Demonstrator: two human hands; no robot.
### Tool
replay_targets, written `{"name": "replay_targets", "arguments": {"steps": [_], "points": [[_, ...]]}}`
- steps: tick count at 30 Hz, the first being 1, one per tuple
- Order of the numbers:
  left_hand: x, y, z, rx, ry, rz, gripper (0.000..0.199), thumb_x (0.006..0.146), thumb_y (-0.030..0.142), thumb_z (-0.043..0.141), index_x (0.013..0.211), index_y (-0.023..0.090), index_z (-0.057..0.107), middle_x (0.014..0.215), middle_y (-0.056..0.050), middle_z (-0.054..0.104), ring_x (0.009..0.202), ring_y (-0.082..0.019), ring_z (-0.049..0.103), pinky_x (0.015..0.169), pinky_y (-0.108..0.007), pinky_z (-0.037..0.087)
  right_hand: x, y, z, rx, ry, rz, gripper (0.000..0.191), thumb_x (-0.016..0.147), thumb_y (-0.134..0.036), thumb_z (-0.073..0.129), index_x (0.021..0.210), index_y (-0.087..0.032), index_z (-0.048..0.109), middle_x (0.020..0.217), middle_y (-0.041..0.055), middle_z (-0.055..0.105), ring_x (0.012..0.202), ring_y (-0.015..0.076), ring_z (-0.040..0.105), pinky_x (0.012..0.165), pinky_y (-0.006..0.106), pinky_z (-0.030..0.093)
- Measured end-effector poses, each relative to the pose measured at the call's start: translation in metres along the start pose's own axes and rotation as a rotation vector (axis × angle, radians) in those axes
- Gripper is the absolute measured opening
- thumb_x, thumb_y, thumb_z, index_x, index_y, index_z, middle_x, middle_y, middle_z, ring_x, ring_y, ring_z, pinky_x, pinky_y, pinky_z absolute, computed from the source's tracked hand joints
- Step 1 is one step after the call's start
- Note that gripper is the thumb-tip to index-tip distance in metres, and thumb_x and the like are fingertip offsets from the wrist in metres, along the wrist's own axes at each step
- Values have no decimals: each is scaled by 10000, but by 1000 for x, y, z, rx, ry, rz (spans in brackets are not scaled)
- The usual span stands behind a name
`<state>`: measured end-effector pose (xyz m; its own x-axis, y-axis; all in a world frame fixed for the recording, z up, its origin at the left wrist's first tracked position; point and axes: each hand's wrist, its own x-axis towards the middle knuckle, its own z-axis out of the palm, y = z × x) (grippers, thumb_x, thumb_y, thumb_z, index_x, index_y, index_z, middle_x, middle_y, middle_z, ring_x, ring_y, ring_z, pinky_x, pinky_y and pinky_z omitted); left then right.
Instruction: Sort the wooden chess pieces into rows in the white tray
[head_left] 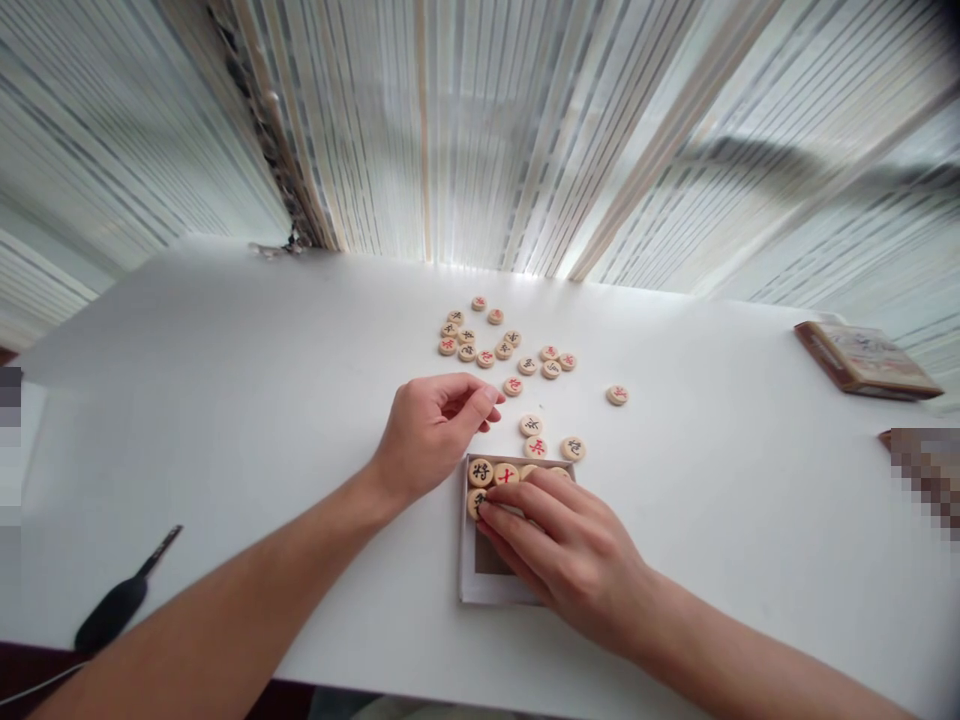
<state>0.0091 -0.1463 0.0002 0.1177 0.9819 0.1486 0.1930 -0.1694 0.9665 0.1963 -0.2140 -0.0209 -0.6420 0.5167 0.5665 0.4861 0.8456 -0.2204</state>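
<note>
My right hand point(577, 550) reaches over a shallow open box point(468, 570) and grips a round wooden Chinese chess piece point(475, 503) with a black character at its left side. Above that, in the box's back row, lie a black-marked piece point(481, 472) and a red-marked piece point(506, 476); more pieces are partly hidden by my fingers. My left hand point(435, 430) hovers behind the box with fingers curled and thumb against them; what they hold, if anything, is hidden. Just right of its fingertips lies a red-marked piece point(513, 386).
Several loose pieces point(504, 350) are scattered on the white table point(300, 400) toward the curtain point(480, 130). Three pieces point(535, 447) lie just behind the box. A lone piece point(617, 395) sits farther right. A brown box point(866, 360) rests at right, a black corded object point(112, 610) at left.
</note>
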Motion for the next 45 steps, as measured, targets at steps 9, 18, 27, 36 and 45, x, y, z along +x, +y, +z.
{"name": "replay_targets", "arguments": {"steps": [9,18,27,36,45], "points": [[0,-2,0,22,-8,9,303,990,363,654,854,140,807,757,-56,789,704,-168,729,681,-253,595,0,1,1,-7,9,13,170,1018,-43,598,1060,-119,744,902,108,736,777,210,622,705,348,543],[0,-5,-1,5,1,30,271,975,338,669,841,147,808,754,-48,795,708,-168,748,676,-251,607,3,1,2,-22,31,7,144,1022,-63,619,1033,-149,733,876,91,735,759,203,651,708,344,562],[4,-3,-4,-27,34,10,255,978,348,676,882,142,792,751,-43,792,683,-154,747,679,-240,608,0,9,-22,48,110,29,127,957,-39,707,1062,-110,721,972,143,787,794,223,689,693,364,601],[11,-5,-13,84,108,29,250,970,361,688,956,141,808,771,-38,798,703,-162,752,718,-265,617,7,76,-62,-4,260,394,115,971,-191,731,861,-193,767,841,60,785,655,162,664,549,292,494],[15,-14,-18,243,146,49,244,955,364,700,1048,171,816,861,-50,823,764,-194,784,783,-314,630,-22,96,-34,275,352,685,215,1010,-308,663,863,-185,759,780,55,753,640,169,610,557,302,434]]}}
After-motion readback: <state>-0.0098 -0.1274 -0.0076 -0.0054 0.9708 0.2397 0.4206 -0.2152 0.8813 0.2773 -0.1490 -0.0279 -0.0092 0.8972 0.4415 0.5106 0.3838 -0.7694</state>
